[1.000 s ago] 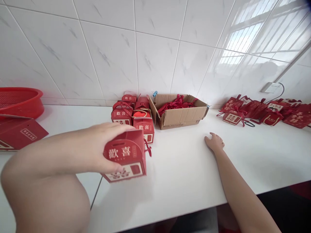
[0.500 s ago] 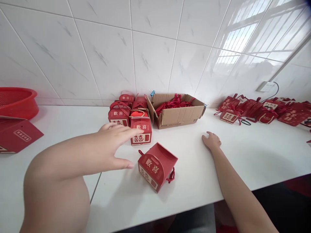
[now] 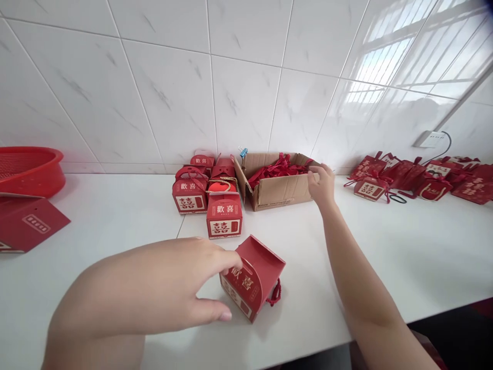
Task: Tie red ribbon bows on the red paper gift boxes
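Note:
A red gift box [image 3: 250, 280] with gold characters stands near the front of the white table, its curved top flaps up and a dark red cord at its right side. My left hand [image 3: 204, 282] is at the box's left side, thumb and fingers apart; the fingertips overlap its upper left edge, and I cannot tell whether they touch. Farther back, my right hand [image 3: 322, 182] is at the right end of a cardboard box [image 3: 285, 192], fingers spread and partly over its rim. Dark red ribbons [image 3: 279, 169] lie heaped inside that box.
Several finished-looking red boxes [image 3: 224, 216] stand left of the cardboard box. A red plastic basket [image 3: 34, 172] and a large red carton [image 3: 33, 223] are at the far left. More red bags and boxes [image 3: 408, 177] line the tiled wall at right, below a power socket [image 3: 431, 139].
My left hand has come down and right to the near gift box. My right hand has lifted from the table and reached forward to the cardboard box's right end.

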Available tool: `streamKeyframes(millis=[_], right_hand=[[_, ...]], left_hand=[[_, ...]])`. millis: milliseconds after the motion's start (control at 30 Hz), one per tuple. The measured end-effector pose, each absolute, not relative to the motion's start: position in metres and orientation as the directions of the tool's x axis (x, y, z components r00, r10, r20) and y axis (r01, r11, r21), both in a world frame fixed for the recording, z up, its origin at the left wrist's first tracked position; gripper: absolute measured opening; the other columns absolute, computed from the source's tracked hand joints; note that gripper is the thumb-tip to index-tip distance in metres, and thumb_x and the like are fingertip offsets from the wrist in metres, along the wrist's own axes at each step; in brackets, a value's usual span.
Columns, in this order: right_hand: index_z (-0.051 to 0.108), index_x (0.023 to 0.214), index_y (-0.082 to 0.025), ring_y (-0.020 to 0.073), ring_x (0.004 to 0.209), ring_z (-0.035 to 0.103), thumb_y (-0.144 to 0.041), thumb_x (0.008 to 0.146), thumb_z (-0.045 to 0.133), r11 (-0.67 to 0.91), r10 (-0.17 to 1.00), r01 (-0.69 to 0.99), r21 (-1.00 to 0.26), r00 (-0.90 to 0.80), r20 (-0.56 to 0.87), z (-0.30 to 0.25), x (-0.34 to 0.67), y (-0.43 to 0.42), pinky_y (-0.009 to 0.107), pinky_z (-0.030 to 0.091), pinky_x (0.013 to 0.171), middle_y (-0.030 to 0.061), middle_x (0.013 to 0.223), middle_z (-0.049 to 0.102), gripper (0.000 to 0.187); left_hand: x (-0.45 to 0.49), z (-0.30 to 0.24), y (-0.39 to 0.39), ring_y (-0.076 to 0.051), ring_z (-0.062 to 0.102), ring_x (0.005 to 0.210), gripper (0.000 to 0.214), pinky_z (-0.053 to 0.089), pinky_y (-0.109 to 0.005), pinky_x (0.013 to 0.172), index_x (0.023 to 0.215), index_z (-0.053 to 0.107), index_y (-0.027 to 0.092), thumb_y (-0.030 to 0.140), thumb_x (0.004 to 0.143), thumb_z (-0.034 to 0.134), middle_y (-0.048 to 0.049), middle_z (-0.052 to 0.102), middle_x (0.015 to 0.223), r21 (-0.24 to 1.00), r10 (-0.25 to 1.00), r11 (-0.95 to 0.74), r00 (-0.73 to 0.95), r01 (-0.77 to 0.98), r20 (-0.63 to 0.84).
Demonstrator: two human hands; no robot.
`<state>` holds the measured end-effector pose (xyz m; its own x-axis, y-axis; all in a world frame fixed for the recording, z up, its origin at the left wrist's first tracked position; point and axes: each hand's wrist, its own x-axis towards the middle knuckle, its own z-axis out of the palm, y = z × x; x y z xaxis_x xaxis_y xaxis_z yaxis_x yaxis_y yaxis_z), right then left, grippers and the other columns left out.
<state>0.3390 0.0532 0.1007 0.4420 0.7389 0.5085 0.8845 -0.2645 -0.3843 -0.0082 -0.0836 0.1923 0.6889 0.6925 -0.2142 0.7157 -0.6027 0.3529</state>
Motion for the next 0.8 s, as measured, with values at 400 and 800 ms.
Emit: streamKeyframes(millis=[400, 800], right_hand=[[0.071, 0.098, -0.018, 0.0242, 0.117, 0.054, -0.011, 0.080, 0.040, -0.078, 0.990, 0.929, -0.363, 0.113, 0.078, 0.127, 0.336, 0.043, 0.046, 0.015, 0.115, 0.0057, 0.114, 0.067, 0.036], [0.049, 0.132, -0.029, 0.0302, 0.104, 0.060, -0.034, 0.079, 0.055, -0.207, 0.964, 0.898, -0.389, 0.255, 0.076, 0.110, 0.336, 0.055, 0.038, 0.046, 0.081, 0.0080, 0.122, 0.063, 0.054]], left_hand=[[0.013, 0.160, -0.072, -0.025, 0.064, 0.094, 0.037, 0.050, -0.032, 0.078, 0.114, 0.064, 0.031, 0.043, 0.079, 0.058, -0.0059, 0.066, 0.109, 0.302, 0.721, -0.574, 0.645, 0.761, -0.255], [0.020, 0.158, -0.066, -0.026, 0.060, 0.101, 0.038, 0.048, -0.033, 0.084, 0.113, 0.063, 0.028, 0.047, 0.080, 0.059, -0.0077, 0.063, 0.113, 0.271, 0.698, -0.595, 0.654, 0.756, -0.292]])
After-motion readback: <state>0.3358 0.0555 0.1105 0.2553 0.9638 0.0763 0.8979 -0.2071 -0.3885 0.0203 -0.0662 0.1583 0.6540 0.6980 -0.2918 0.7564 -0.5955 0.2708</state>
